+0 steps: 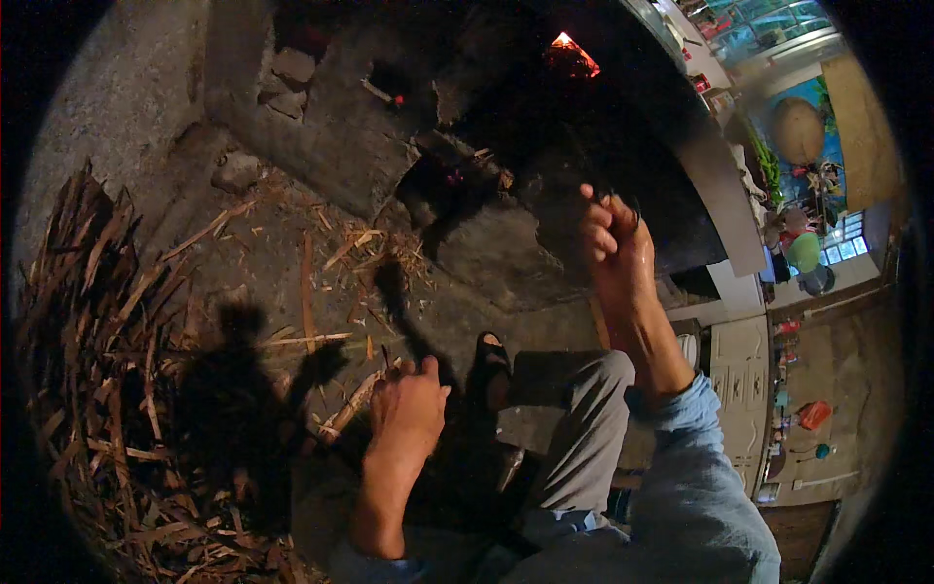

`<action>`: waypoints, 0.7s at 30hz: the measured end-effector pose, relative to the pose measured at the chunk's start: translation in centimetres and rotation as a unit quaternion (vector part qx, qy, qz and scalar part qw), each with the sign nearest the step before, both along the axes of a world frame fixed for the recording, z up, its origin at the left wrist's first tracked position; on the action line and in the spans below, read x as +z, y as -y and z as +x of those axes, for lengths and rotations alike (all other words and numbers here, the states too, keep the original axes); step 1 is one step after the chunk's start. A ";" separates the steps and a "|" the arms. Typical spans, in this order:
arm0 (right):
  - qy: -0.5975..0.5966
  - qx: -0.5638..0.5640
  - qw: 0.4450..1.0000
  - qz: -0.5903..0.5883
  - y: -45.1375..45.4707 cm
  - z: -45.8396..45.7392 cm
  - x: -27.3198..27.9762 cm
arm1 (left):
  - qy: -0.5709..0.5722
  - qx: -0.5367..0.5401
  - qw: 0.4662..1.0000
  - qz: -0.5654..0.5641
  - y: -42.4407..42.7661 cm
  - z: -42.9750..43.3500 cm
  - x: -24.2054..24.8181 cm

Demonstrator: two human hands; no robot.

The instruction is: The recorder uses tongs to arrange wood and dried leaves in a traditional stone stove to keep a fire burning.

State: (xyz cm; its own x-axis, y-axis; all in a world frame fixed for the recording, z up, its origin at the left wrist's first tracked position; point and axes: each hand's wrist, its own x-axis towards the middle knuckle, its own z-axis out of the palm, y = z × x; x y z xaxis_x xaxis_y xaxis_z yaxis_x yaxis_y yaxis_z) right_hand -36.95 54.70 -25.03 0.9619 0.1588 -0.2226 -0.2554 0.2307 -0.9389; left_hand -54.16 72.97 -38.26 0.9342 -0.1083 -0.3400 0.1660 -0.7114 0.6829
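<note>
My left hand (408, 401) is over the floor beside the firewood, back up and fingers bent. Its palm is hidden, so whether it holds anything cannot be made out. A split piece of wood (354, 401) lies just left of it. My right hand (616, 233) is raised in front of the dark stove (481, 248), its fingers curled. Something thin, dark and curved (636, 208) shows by its thumb; against the black behind, I cannot tell whether the hand grips it. Fire (573, 55) glows in an opening farther up the stove.
A large heap of split firewood (95, 292) fills the left side. Wood chips (394, 255) litter the floor before a dark stove hole (430, 182). Stones (293, 67) sit in a recess at upper left. Pale cabinets (737, 394) stand at right. My sandalled foot (492, 350) is below.
</note>
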 end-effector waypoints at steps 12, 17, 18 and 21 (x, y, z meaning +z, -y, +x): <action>0.115 -0.126 0.983 -0.074 -4.1 15.7 -2.7 | 0.011 0.010 1.000 0.023 -0.8 -0.8 0.1; 0.149 -0.178 0.905 -0.356 -0.3 20.9 -3.7 | 0.024 -0.004 1.000 -0.004 0.5 0.0 -0.2; 0.150 -0.195 0.877 -0.414 -0.7 20.8 -3.6 | 0.027 0.001 1.000 -0.004 0.5 -0.1 -0.2; 0.168 -0.215 0.899 -0.342 -1.6 18.1 -4.2 | 0.043 0.011 0.999 -0.017 0.8 -0.3 -0.8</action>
